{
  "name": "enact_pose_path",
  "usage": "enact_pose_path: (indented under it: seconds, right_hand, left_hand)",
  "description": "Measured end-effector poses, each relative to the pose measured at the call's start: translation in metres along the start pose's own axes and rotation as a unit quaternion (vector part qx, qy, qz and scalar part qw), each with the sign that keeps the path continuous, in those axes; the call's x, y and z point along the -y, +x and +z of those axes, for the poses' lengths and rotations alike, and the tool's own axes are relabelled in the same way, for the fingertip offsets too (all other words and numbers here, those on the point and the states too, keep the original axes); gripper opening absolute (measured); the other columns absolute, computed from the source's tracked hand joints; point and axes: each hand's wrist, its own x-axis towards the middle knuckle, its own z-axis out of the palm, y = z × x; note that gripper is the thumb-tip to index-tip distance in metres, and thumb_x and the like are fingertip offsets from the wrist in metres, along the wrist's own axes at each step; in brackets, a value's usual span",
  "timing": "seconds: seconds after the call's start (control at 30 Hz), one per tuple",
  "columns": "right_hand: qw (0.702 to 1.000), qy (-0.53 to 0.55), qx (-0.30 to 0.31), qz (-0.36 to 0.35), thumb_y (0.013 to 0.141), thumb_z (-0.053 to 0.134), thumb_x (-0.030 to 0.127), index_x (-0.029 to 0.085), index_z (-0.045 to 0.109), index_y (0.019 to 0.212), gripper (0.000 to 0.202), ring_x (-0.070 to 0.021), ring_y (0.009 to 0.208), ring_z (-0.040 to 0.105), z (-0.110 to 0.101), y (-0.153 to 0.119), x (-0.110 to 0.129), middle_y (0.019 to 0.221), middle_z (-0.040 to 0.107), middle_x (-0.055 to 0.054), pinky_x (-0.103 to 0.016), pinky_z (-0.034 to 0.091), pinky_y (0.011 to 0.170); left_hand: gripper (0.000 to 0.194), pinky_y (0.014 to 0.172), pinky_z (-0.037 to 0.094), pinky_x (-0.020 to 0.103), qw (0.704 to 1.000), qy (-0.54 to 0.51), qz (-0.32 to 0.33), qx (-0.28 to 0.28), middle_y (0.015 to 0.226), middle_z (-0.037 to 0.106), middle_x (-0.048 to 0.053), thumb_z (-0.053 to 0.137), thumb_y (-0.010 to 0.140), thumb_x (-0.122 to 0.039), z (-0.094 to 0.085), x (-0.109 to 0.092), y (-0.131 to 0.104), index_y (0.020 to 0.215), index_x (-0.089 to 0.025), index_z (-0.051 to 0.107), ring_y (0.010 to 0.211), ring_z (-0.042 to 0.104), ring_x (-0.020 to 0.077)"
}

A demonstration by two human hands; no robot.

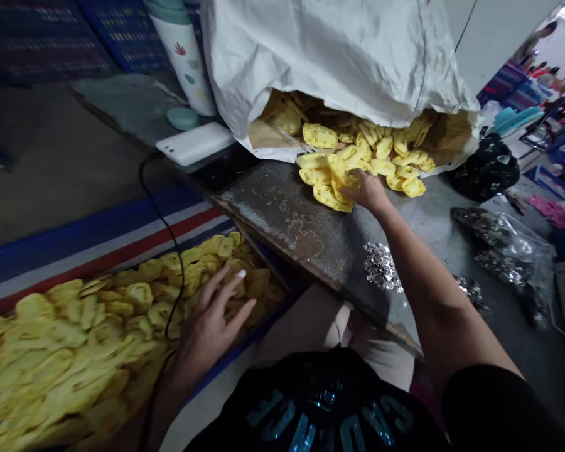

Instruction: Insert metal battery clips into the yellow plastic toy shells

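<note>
My right hand [365,190] reaches over the worktable with its fingers curled on several yellow oval pieces [328,196], which look like moulded plastic parts. These lie in a loose pile at the mouth of a large white sack [339,56], and more yellow pieces show inside it. Lower left, my left hand [211,317] is open, fingers spread, above a bin full of similar yellow pieces [94,339]. A black cable [172,235] runs down across that bin, close to my left wrist. Whether the left fingertips touch the pieces, I cannot tell.
A small heap of shiny metal bits [381,267] lies on the worn grey table [301,235]. Clear bags of metal bits [513,251] and a black bag [484,166] are at the right. A white phone-like slab [198,143] and a tumbler [183,59] stand at the back left.
</note>
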Motion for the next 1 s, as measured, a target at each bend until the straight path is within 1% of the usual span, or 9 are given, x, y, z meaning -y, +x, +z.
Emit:
enact_pose_path:
  seconds: [0.17, 0.23, 0.33, 0.37, 0.43, 0.5, 0.67, 0.87, 1.0]
  right_hand:
    - [0.995, 0.096, -0.015, 0.002, 0.095, 0.074, 0.05, 0.02, 0.078, 0.108, 0.034, -0.0275, 0.095, 0.073, -0.023, -0.026, -0.004, 0.096, 0.078, -0.01, -0.042, 0.064, 0.091]
    - [0.987, 0.159, -0.011, 0.0, 0.101, 0.066, 0.062, 0.023, 0.076, 0.106, 0.041, -0.0215, 0.084, 0.068, -0.04, -0.059, -0.003, 0.09, 0.074, -0.006, -0.035, 0.064, 0.077]
    - [0.964, 0.261, 0.046, 0.004, 0.099, 0.063, 0.082, 0.023, 0.078, 0.101, 0.061, -0.0169, 0.074, 0.066, -0.065, -0.126, 0.005, 0.086, 0.074, -0.004, -0.03, 0.062, 0.063]
    - [0.948, 0.308, 0.081, 0.013, 0.096, 0.07, 0.083, 0.023, 0.079, 0.1, 0.061, -0.0164, 0.073, 0.067, -0.072, -0.151, 0.008, 0.084, 0.075, -0.004, -0.029, 0.062, 0.061]
    - [0.888, 0.427, 0.162, 0.052, 0.089, 0.088, 0.074, 0.021, 0.082, 0.096, 0.053, -0.0141, 0.071, 0.066, -0.084, -0.198, 0.012, 0.083, 0.077, -0.003, -0.026, 0.06, 0.06]
    - [0.835, 0.501, 0.207, 0.088, 0.085, 0.099, 0.062, 0.021, 0.084, 0.092, 0.045, -0.0117, 0.068, 0.064, -0.092, -0.241, 0.013, 0.084, 0.078, -0.002, -0.023, 0.058, 0.058]
    - [0.788, 0.559, 0.192, 0.171, 0.088, 0.099, 0.054, 0.021, 0.087, 0.102, 0.038, -0.0101, 0.062, 0.059, -0.097, -0.33, 0.006, 0.081, 0.077, 0.0, -0.022, 0.051, 0.053]
    - [0.804, 0.548, 0.084, 0.216, 0.093, 0.094, 0.056, 0.029, 0.082, 0.137, 0.054, -0.014, 0.079, 0.074, -0.082, -0.415, 0.003, 0.107, 0.086, -0.002, -0.026, 0.06, 0.065]
    - [0.909, 0.317, -0.137, 0.231, 0.095, 0.091, 0.051, 0.029, 0.086, 0.12, 0.033, -0.0242, 0.102, 0.081, -0.085, -0.449, -0.026, 0.116, 0.088, -0.005, -0.041, 0.066, 0.093]
  left_hand:
    - [0.028, 0.077, 0.071, 0.029, 0.967, -0.253, 0.0, 0.022, 0.162, 0.068, 0.014, 0.079, 0.105, -0.041, 0.018, -0.063, 0.015, 0.128, -0.024, 0.08, 0.096, 0.08, 0.0185]
    - [0.029, 0.074, 0.07, 0.026, 0.932, -0.36, -0.029, 0.038, 0.154, 0.073, 0.015, 0.083, 0.104, -0.041, 0.023, -0.087, 0.024, 0.124, -0.021, 0.082, 0.095, 0.079, 0.017]
    - [0.05, 0.072, 0.073, 0.028, 0.9, -0.422, -0.051, 0.093, 0.15, 0.076, 0.016, 0.078, 0.107, -0.05, 0.029, -0.12, 0.039, 0.147, -0.021, 0.072, 0.098, 0.081, 0.0184]
    - [0.059, 0.07, 0.073, 0.028, 0.887, -0.443, -0.056, 0.115, 0.153, 0.075, 0.017, 0.076, 0.107, -0.055, 0.031, -0.131, 0.045, 0.155, -0.023, 0.066, 0.096, 0.082, 0.0182]
    - [0.078, 0.066, 0.073, 0.03, 0.822, -0.537, -0.083, 0.173, 0.156, 0.073, 0.02, 0.086, 0.098, -0.059, 0.035, -0.152, 0.052, 0.161, -0.022, 0.059, 0.094, 0.083, 0.0192]
    - [0.082, 0.061, 0.072, 0.028, 0.779, -0.577, -0.094, 0.225, 0.147, 0.078, 0.019, 0.091, 0.092, -0.063, 0.04, -0.17, 0.054, 0.155, -0.019, 0.062, 0.088, 0.083, 0.0191]
    - [0.06, 0.054, 0.069, 0.026, 0.753, -0.551, -0.124, 0.338, 0.104, 0.084, 0.007, 0.095, 0.092, -0.055, 0.057, -0.199, 0.029, 0.129, -0.015, 0.07, 0.063, 0.078, 0.0155]
    - [0.057, 0.053, 0.069, 0.028, 0.731, -0.473, -0.196, 0.452, 0.137, 0.083, 0.019, 0.09, 0.096, -0.044, 0.07, -0.207, -0.006, 0.143, -0.015, 0.074, 0.079, 0.083, 0.0215]
    - [0.055, 0.054, 0.07, 0.029, 0.752, -0.452, -0.234, 0.42, 0.146, 0.081, 0.022, 0.089, 0.098, -0.04, 0.073, -0.205, -0.008, 0.146, -0.015, 0.077, 0.079, 0.083, 0.0216]
